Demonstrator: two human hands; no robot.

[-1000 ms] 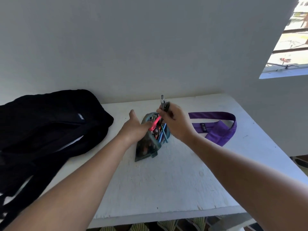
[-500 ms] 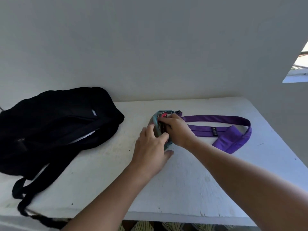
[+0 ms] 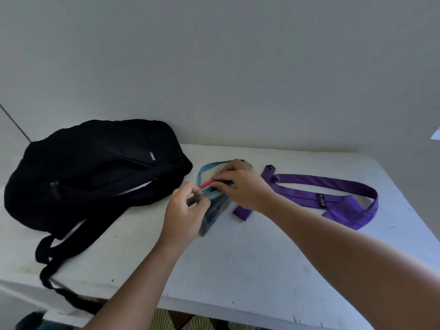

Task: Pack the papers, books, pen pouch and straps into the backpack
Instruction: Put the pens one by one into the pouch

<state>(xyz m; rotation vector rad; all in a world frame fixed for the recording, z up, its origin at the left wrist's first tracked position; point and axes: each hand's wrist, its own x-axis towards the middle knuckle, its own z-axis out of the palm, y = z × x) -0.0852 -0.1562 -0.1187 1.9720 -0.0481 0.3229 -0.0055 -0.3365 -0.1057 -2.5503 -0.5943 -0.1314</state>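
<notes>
Head view: on my left I see the black backpack (image 3: 95, 167) lying on the white table (image 3: 262, 263), its zipper gaping toward me. My left hand (image 3: 183, 210) reaches in palm-down, fingertips pinched on the zipper pull of the pen pouch (image 3: 214, 210). The pouch runs lengthwise away from me, mouth at the far end. My right hand (image 3: 242, 186) clamps its open edge. The purple strap (image 3: 333, 189) lies just right.

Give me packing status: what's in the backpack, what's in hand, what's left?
Done: white paper shows in the open black backpack. In hand: left hand pinches the zipper pull of the pen pouch; right hand steadies it, mouth open. Left: pouch and purple strap on the table.
</notes>
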